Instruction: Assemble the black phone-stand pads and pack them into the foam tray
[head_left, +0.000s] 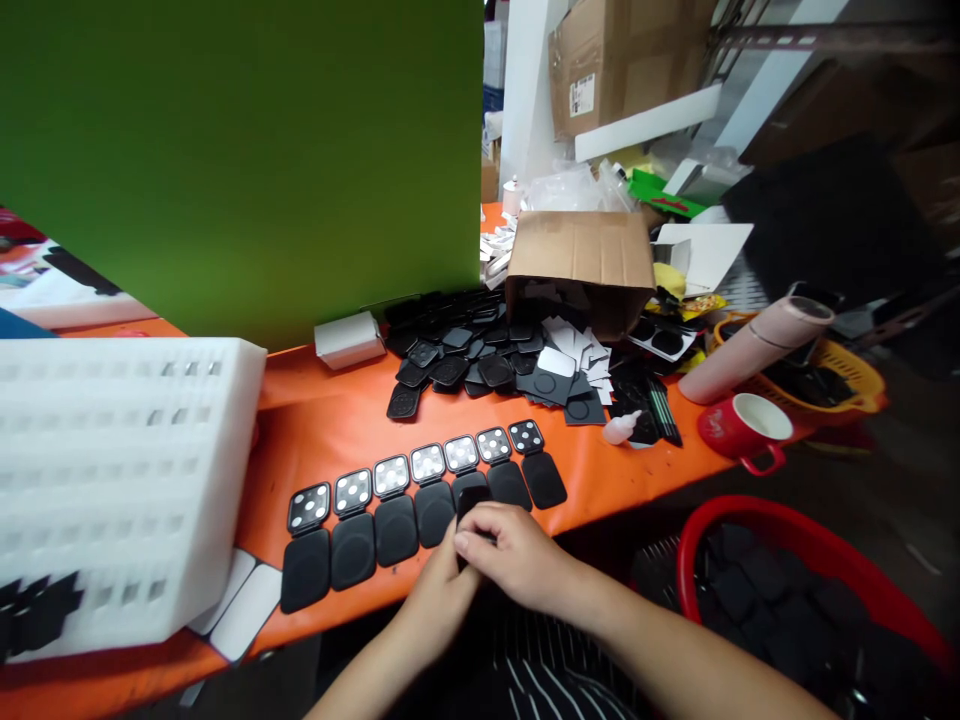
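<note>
My left hand (pixel 442 585) and my right hand (pixel 519 556) meet at the table's front edge, both closed around a flat black piece (pixel 471 497). Most of that piece is hidden by my fingers; its dark top end sticks up. Behind my hands runs a row of several opened black hinged cases (pixel 394 530), each with a plain dark pad toward me and a smaller square half (pixel 391 476) beyond it. White or silvery dots show on those square halves. My hands partly cover the case nearest them.
A heap of black parts (pixel 450 370) and grey-and-white cards lies behind the row, before an open carton (pixel 581 250). White foam tray (pixel 217 480) stands left. Dropper bottle (pixel 621 428), red mug (pixel 739 425) and pink flask (pixel 750 350) are right; a red tub (pixel 686 560) sits below.
</note>
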